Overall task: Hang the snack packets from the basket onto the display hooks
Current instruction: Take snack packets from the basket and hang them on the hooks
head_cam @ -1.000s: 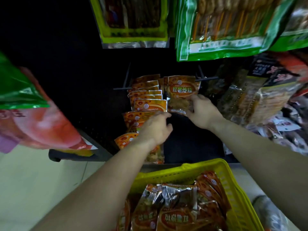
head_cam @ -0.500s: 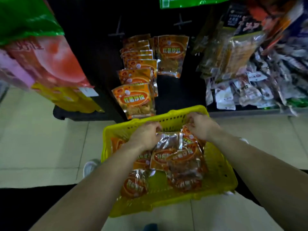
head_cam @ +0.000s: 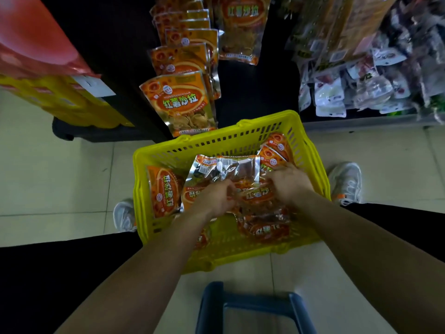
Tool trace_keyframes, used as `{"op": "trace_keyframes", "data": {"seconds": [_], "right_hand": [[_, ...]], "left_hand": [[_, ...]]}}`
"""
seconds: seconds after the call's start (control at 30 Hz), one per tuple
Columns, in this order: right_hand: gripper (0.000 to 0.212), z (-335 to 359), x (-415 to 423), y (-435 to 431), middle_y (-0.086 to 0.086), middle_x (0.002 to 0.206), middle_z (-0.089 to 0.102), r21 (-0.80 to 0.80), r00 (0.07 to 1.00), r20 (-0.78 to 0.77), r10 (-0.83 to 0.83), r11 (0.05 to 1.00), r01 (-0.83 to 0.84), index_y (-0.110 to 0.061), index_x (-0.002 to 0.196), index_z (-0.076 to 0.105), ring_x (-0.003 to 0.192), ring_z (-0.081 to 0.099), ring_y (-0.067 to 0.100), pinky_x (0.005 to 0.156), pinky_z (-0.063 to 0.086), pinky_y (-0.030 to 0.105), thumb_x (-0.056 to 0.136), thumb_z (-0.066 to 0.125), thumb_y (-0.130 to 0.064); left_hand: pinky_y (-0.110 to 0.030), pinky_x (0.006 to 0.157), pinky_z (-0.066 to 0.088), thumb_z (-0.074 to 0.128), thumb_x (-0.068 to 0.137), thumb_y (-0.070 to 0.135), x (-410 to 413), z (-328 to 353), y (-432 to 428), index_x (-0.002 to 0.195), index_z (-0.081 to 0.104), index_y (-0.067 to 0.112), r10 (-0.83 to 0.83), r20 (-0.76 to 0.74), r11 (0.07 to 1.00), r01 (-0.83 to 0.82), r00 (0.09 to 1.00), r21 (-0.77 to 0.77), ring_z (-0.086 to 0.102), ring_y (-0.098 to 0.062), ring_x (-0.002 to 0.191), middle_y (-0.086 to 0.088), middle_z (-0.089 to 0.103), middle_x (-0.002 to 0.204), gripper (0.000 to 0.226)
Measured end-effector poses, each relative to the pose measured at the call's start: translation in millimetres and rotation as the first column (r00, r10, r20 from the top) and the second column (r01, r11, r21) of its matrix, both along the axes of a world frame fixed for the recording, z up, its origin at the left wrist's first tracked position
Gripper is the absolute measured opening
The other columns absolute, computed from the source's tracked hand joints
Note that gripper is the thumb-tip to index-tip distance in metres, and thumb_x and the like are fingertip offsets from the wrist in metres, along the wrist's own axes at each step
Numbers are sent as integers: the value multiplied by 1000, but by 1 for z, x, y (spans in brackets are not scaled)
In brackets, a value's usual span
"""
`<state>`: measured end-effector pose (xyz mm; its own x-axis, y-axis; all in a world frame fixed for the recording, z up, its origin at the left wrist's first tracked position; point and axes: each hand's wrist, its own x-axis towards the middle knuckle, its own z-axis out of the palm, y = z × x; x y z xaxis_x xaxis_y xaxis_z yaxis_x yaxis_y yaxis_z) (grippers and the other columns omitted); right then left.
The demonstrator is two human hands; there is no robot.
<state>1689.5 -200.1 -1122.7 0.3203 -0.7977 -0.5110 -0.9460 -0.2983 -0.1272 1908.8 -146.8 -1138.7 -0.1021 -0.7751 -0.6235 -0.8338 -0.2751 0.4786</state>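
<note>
A yellow plastic basket [head_cam: 243, 138] sits on the floor between my feet, holding several orange snack packets [head_cam: 165, 191]. My left hand [head_cam: 214, 198] and my right hand [head_cam: 287, 183] are both down inside it, fingers curled around one orange packet [head_cam: 255, 192] in the middle of the pile. A silver-backed packet [head_cam: 231, 167] lies just beyond my fingers. On the dark rack above the basket hang two rows of the same orange packets: a long row [head_cam: 179, 100] on the left hook and a short one [head_cam: 240, 27] to its right.
Red and yellow bags [head_cam: 48, 68] hang at the left. Mixed small packets [head_cam: 361, 88] fill a low shelf at the right. A blue stool edge [head_cam: 250, 307] is below my arms. My shoes [head_cam: 346, 182] flank the basket on the pale tiled floor.
My hands left the hanging packets on the rack and dropped into the basket. They now close on a packet in the pile, and the view has tilted further down.
</note>
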Motion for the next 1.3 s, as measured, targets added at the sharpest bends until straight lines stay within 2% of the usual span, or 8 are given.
{"op": "trace_keyframes", "data": {"seconds": [0.17, 0.27, 0.4, 0.53, 0.63, 0.87, 1.07, 1.3], "right_hand": [[36, 6, -8, -11, 6, 129, 61, 62, 993, 21, -112, 992, 111, -37, 128, 58, 114, 60, 29, 92, 51, 43, 92, 58, -30], [32, 8, -9, -9, 7, 124, 63, 1, 993, 33, -112, 994, 112, -35, 123, 60, 109, 63, 30, 86, 53, 42, 92, 58, -30], [30, 11, -13, -2, 7, 122, 63, -56, 994, 43, -103, 993, 106, -39, 124, 59, 107, 63, 31, 80, 49, 38, 94, 58, -35], [36, 20, -23, 0, 8, 130, 60, 13, 991, 69, -114, 994, 113, -41, 131, 53, 113, 59, 32, 86, 49, 41, 95, 58, -37], [38, 30, -26, -2, 9, 136, 57, 98, 989, 97, -116, 989, 107, -38, 135, 52, 119, 56, 33, 96, 50, 45, 97, 55, -37], [33, 56, -28, -4, 11, 123, 63, 192, 960, 241, -142, 977, 97, -21, 121, 64, 112, 58, 31, 95, 48, 41, 103, 43, -40], [29, 101, -29, -22, 5, 120, 66, 152, 946, 301, -119, 985, 76, -21, 121, 67, 106, 60, 25, 82, 41, 27, 102, 49, -35], [19, 196, -22, -47, 0, 99, 70, 47, 877, 478, -47, 998, 28, -19, 104, 71, 94, 63, 17, 79, 47, 30, 101, 52, -22]], "left_hand": [[-30, 57, 40, 68, 81, 58, -8, -1, -1, 72, 65, 20, -131, 99, 984, 117, 986, 136, 61, -16, 69, 1, 65, 70, 39], [-33, 74, 53, 71, 79, 55, -14, 0, 13, 90, 67, 28, -200, 39, 977, 196, 979, 81, 64, -13, 86, 9, 69, 92, 29], [-31, 88, 49, 78, 82, 37, -21, 8, 19, 117, 67, 33, -210, -208, 965, 237, 955, 113, 60, -12, 104, 7, 64, 121, 37], [-27, 79, 48, 81, 81, 23, -23, 7, 27, 108, 72, 26, -305, -175, 937, 328, 936, 121, 63, -15, 100, 6, 67, 113, 29], [-25, 70, 41, 81, 81, 33, -28, 11, 35, 112, 70, 30, -349, -101, 934, 355, 932, 46, 58, -11, 97, 7, 65, 114, 33], [-33, 84, 46, 76, 84, 35, -52, 24, 39, 99, 73, 31, -444, 34, 883, 443, 896, -155, 58, -18, 104, 6, 65, 108, 15], [-29, 67, 41, 64, 91, 36, -44, 67, 18, 81, 55, 38, -367, -63, 911, 345, 928, -227, 57, -6, 79, 18, 58, 82, 14], [-34, 77, 49, 62, 95, 35, 4, 179, -9, 89, 51, 41, -303, -91, 871, 237, 949, -431, 60, -13, 88, 12, 63, 92, 13]]}}
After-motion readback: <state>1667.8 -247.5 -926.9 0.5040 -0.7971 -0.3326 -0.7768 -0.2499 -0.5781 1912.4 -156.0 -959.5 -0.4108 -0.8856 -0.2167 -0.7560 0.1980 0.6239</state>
